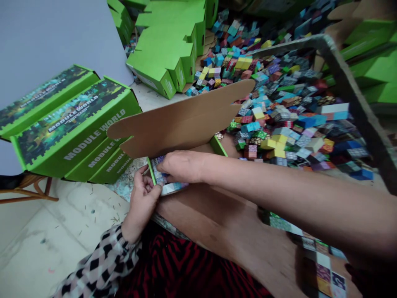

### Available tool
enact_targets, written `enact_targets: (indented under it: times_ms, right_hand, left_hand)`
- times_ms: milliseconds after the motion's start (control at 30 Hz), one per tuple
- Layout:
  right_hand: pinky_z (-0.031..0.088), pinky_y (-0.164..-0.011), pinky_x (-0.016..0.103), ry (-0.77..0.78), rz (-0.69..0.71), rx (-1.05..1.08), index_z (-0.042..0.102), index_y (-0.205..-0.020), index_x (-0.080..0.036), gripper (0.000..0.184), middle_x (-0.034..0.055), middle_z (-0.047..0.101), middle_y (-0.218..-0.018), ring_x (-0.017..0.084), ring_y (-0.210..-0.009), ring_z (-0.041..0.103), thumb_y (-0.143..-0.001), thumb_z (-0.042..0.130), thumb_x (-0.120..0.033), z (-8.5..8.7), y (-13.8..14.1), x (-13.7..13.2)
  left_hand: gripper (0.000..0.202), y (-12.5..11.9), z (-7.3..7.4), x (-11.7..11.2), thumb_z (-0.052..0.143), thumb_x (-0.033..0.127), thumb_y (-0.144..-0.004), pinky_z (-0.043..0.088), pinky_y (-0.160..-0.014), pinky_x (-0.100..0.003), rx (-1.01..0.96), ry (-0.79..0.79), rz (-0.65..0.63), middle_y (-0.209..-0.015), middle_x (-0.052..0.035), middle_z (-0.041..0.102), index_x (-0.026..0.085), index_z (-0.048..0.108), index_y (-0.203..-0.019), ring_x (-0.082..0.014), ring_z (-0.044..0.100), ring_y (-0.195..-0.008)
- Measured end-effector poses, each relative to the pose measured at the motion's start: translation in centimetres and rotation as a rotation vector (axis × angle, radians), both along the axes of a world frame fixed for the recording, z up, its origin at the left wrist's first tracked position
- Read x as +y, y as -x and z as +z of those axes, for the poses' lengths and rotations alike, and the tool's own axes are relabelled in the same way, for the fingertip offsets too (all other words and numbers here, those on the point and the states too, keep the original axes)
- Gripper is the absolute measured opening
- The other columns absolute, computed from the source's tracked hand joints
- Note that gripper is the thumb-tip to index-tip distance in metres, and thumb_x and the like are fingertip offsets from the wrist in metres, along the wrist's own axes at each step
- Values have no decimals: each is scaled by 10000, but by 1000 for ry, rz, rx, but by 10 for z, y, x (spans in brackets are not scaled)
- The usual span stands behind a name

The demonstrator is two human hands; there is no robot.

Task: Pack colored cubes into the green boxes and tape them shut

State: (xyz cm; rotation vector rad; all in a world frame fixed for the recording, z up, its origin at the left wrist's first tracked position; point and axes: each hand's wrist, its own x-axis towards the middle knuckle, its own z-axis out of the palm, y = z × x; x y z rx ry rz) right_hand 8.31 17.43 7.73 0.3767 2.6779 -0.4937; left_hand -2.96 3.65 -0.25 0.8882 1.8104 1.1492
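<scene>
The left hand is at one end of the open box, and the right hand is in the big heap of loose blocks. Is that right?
Not quite: the right hand isn't there; the head view shows it down inside the open box. The left hand is indeed at one end.

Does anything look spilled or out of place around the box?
Small thin scraps lie strewn on the pale floor, left of the left hand, like stray litter. Loose blocks lie jumbled in a heap beside the open box. No damage stands out.
</scene>
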Motion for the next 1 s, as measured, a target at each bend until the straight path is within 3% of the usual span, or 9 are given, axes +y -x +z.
enact_targets:
  times_ms: [100, 233, 633, 1000]
  right_hand:
    - [376, -628, 268, 31, -45, 40, 684, -1036, -146, 279, 106, 720, -946, 191, -793, 641, -853, 604, -341, -4, -2, 3]
    - [353, -586, 265, 41, -53, 7, 693, -1031, -146, 269, 104, 720, -922, 180, -751, 633, -841, 609, -316, -4, 2, 5]
    - [387, -604, 284, -30, 70, 40, 726, -973, -121, 259, 123, 721, -856, 190, -711, 629, -797, 631, -286, -3, 11, 6]
    - [338, -558, 274, 35, 73, 7, 711, -1014, -142, 305, 107, 717, -881, 175, -678, 603, -828, 604, -359, -5, 5, 11]
  left_hand:
    - [667, -1, 2, -1, 663, 365, -749, 370, -448, -202, -9, -3, -24, -701, 73, 476, 232, 343, -1320, -85, 455, -480]
    - [684, -1, 7, -4, 633, 403, -787, 408, -473, -223, -27, -4, -54, -699, 67, 455, 212, 319, -1364, -100, 475, -504]
    - [731, 8, 0, -11, 651, 353, -788, 456, -631, -263, -60, -24, -145, -957, -20, 566, 253, 315, -1429, -151, 530, -729]
    - [670, 4, 2, -12, 629, 273, -786, 474, -730, -308, -4, -19, -108, -946, -27, 597, 239, 376, -1406, -175, 550, -770]
